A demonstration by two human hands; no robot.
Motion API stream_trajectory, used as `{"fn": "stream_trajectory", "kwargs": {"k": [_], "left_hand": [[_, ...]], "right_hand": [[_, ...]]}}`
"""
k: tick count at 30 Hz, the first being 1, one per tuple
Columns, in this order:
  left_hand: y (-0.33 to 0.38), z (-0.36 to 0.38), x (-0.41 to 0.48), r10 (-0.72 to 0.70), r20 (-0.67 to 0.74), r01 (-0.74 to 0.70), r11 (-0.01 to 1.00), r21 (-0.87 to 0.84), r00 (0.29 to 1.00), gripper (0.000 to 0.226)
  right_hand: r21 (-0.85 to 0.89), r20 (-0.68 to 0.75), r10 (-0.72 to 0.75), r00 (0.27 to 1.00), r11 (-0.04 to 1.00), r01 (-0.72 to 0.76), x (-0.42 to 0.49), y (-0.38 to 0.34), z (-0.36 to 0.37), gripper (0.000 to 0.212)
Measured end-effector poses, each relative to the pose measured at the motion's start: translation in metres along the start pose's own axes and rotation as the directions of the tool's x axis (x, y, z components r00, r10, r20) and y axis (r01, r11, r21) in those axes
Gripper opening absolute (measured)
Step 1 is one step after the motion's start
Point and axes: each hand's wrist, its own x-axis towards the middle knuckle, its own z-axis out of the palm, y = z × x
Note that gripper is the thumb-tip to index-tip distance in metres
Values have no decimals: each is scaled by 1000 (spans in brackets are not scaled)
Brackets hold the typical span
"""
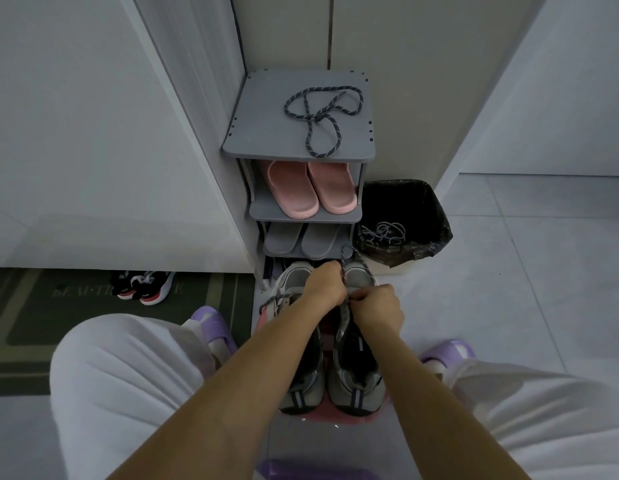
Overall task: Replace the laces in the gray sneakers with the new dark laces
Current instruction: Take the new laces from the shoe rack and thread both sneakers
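Pale tiled floor before a gray shoe rack (pixel 297 147), where two gray sneakers (pixel 356 386) stand side by side, toes toward the rack's bottom edge.
Both are gray mesh with dark-striped heels and open throats. The left hand (pixel 327 284) grips a speckled dark lace (pixel 343 261) over the right-side shoe's toe; the right hand (pixel 379 308), fingers clenched, pinches the same lace at the eyelets. A second dark lace (pixel 322 119) lies looped mid-top of the rack. Two pink slippers (pixel 311 188) and two gray slippers (pixel 301 240) fill its shelves.

Dim, flat, bluish light; wide-angle bending at the edges.
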Motion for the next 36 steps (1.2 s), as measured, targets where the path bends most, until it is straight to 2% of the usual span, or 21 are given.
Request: {"fn": "stream_trajectory", "kwargs": {"k": [3, 9, 15, 21, 24, 26, 29, 32, 36], "left_hand": [[1, 5, -5, -31, -46, 30, 1000, -4, 998, 16], [-3, 8, -6, -154, -44, 148, 982, -117, 987, 21], [-6, 10, -3, -181, -15, 176, 969, -171, 983, 27], [-7, 9, 1, -189, 21, 189, 964, -184, 982, 33], [-7, 10, 1, -197, 17, 197, 964, -176, 980, 36], [-7, 12, 1, -205, 13, 204, 964, -167, 979, 35], [-5, 15, -1, -225, 6, 223, 961, -164, 974, 23], [-2, 17, -3, -257, -20, 248, 948, -198, 966, 9], [-5, 16, -1, -256, -7, 250, 950, -190, 967, 25]], "right_hand": [[-103, -61, -33, 998, 994, 26, -7, 0, 3, 30], [-128, -41, -14, 999, 992, 9, -5, 2, 4, 29], [138, -32, 70, 997, 988, -65, -4, 5, 16, 24], [261, -38, 123, 992, 959, -109, -3, 6, 20, 16], [335, -90, 144, 986, 936, -106, -6, 7, 23, 15], [284, -135, 139, 981, 954, -96, -8, 6, 24, 16], [83, -193, 70, 979, 995, -55, -12, 5, 27, 22], [34, -235, 8, 972, 999, 0, -11, 6, 32, 25], [65, -250, 5, 968, 998, 12, -11, 6, 32, 22]]}}
